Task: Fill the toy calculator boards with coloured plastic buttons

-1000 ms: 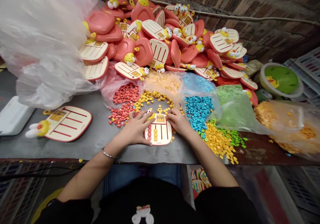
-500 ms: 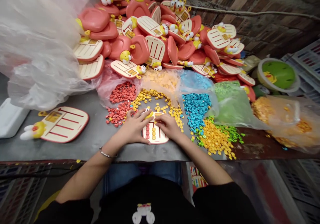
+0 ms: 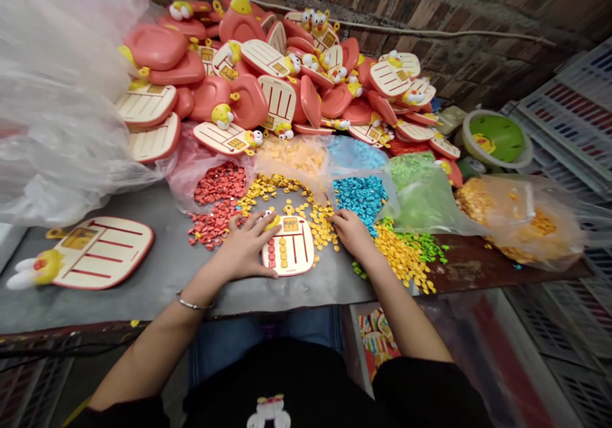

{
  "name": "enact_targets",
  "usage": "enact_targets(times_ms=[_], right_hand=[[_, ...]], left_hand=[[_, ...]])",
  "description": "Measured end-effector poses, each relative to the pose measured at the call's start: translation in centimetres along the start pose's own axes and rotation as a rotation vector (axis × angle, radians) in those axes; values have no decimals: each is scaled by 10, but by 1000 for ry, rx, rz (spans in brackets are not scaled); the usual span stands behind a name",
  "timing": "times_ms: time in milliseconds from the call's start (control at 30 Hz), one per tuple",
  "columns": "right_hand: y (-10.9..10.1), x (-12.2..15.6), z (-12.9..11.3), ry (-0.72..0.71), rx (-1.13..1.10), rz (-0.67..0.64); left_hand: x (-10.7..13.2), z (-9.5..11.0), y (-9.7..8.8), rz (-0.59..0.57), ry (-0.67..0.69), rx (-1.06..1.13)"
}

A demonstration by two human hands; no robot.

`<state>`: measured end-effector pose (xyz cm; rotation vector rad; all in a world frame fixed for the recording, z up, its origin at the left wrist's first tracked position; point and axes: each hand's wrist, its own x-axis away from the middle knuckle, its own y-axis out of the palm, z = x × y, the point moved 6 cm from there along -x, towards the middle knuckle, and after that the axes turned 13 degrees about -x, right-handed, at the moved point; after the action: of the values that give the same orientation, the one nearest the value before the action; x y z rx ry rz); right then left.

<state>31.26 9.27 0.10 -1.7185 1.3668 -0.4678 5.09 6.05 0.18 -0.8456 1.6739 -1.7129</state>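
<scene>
My left hand (image 3: 245, 247) spans the left side of a small cream toy board (image 3: 297, 259) with a red rim and slots. Its thumb rests at the near edge and its fingers reach the yellow head at the top, partly covering it. Red and yellow beads sit in the board's two left slots; the slots to the right show bare red. My right hand (image 3: 354, 235) is right of the board, fingertips bent together between the yellow beads (image 3: 322, 222) and the blue beads (image 3: 361, 198). Whatever is between those fingertips is hidden.
Another toy board (image 3: 112, 252) lies at left. Behind are red beads (image 3: 217, 189), several bead bags and a heap of toy boards (image 3: 277, 99) against a brick wall. Yellow beads (image 3: 401, 256) and green beads (image 3: 433, 249) lie to the right, near a bag of orange pieces (image 3: 530, 224).
My right hand has moved off the board, rightward to the edge of the bead piles. My left hand stays on the board. The whole view has shifted a little.
</scene>
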Motion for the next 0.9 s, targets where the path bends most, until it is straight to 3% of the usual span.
enact_targets(times_ms=[100, 233, 400, 567, 767, 900], right_hand=[[1, 0, 2, -16, -33, 21], [2, -11, -24, -98, -274, 86], [30, -32, -56, -249, -313, -7], [47, -36, -54, -300, -238, -44], [43, -28, -46, -261, -397, 12], [42, -13, -53, -239, -351, 14]], left_hand=[[0, 0, -1, -3, -4, 8], [0, 0, -1, -21, -1, 16], [0, 0, -2, -8, -1, 16], [0, 1, -2, -4, 7, 0], [0, 1, -1, -6, 0, 0], [0, 0, 1, 9, -4, 1]])
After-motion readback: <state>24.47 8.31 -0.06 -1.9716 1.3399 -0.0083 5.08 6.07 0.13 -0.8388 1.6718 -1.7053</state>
